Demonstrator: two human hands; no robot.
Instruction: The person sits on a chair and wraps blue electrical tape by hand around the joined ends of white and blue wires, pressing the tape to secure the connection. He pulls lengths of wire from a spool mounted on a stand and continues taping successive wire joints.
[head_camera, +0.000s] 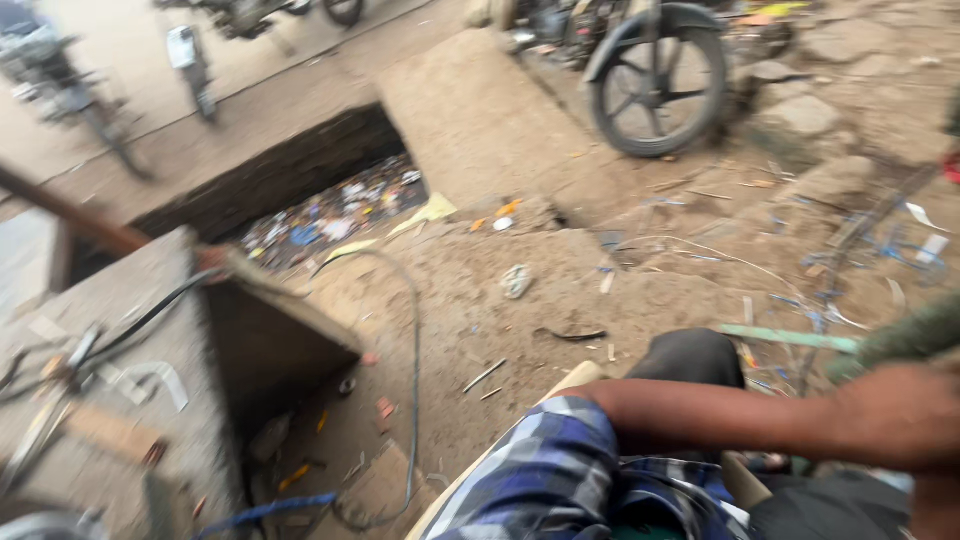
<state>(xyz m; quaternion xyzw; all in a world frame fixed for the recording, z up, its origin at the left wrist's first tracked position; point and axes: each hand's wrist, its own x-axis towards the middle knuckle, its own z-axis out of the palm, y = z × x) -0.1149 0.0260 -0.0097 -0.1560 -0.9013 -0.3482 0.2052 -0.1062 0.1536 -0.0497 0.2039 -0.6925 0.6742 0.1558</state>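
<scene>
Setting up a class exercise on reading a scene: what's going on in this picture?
A person in a blue plaid sleeve reaches an arm across the lower frame; the hand at the right edge is blurred, so what it grips cannot be told. Ahead lies dusty ground strewn with scraps, a litter-filled open drain, a loose cable and a parked motorcycle's wheel.

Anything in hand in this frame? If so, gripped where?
Cannot be told. One forearm in a plaid sleeve reaches right, and its hand is blurred at the frame edge, so no grip shows. No other hand is visible.
</scene>
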